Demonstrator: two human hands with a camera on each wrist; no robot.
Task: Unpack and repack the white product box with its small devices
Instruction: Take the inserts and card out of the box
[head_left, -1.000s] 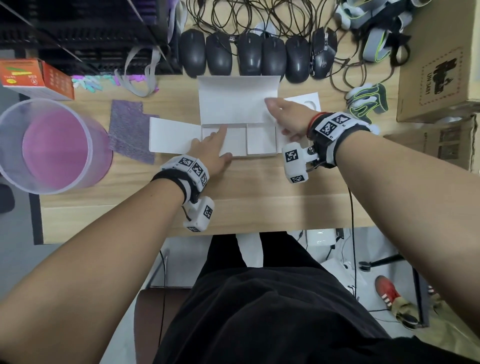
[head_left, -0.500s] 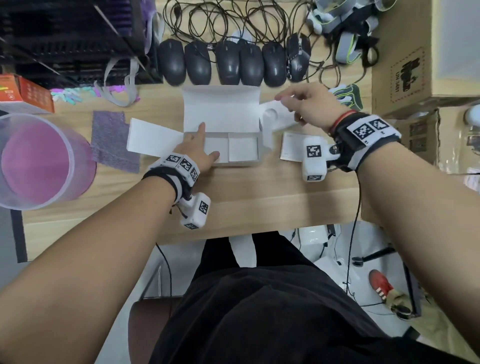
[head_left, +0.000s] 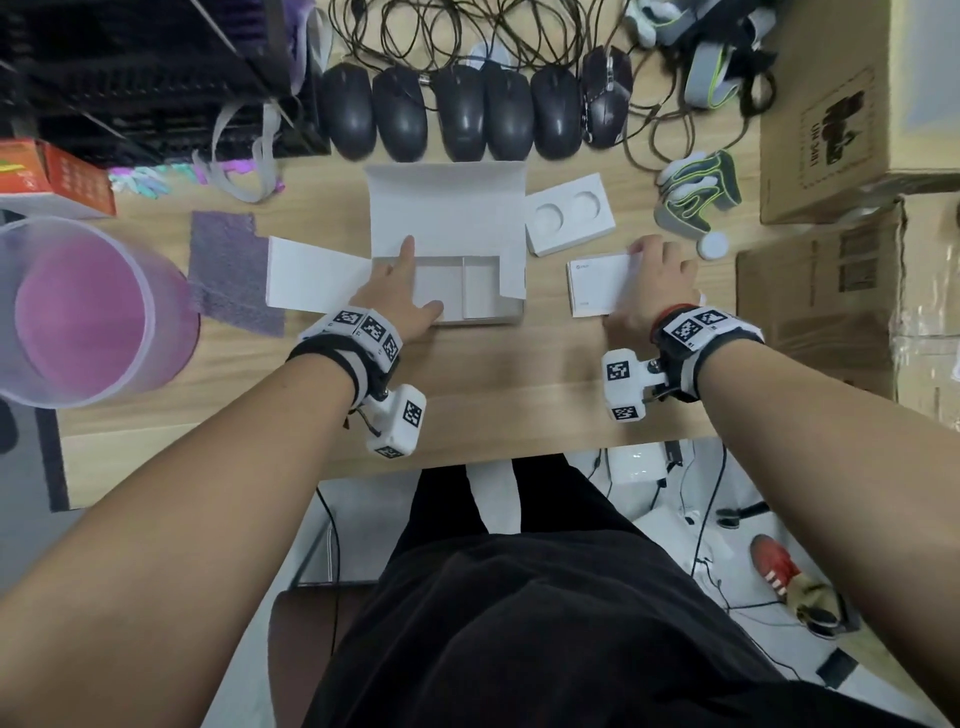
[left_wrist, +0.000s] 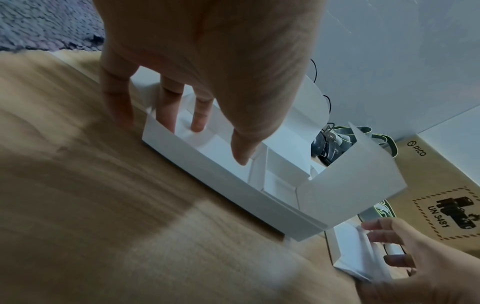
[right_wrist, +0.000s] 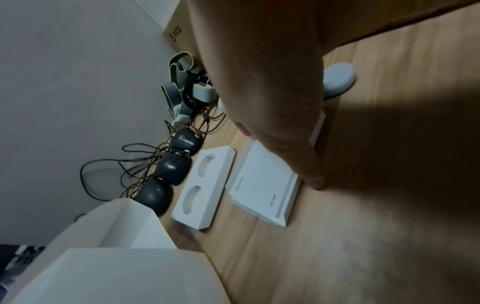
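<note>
The white product box (head_left: 447, 218) lies open mid-table with its lid flap standing up; its front wall (left_wrist: 233, 185) shows in the left wrist view. My left hand (head_left: 402, 291) rests at its left end, straight fingers (left_wrist: 197, 115) reaching into the compartment. A white insert with two round holes (head_left: 569, 213) (right_wrist: 205, 185) lies right of the lid. My right hand (head_left: 654, 280) grips a stack of white booklets (head_left: 597, 283) (right_wrist: 262, 181), thumb at the near edge, fingers (left_wrist: 384, 236) over the far end. A small round white device (head_left: 712, 245) (right_wrist: 337, 78) sits beyond that hand.
A white card panel (head_left: 311, 280) lies left of the box beside a purple cloth (head_left: 228, 270) and a pink plastic tub (head_left: 78, 312). Several black mice (head_left: 467, 114) with tangled cables line the back. Cardboard boxes (head_left: 852, 104) and a grey-green strap (head_left: 696, 192) crowd the right side.
My right hand lifted the two-hole insert out of the box, left it on the table behind, and came down onto the booklets. My left hand stayed at the box.
</note>
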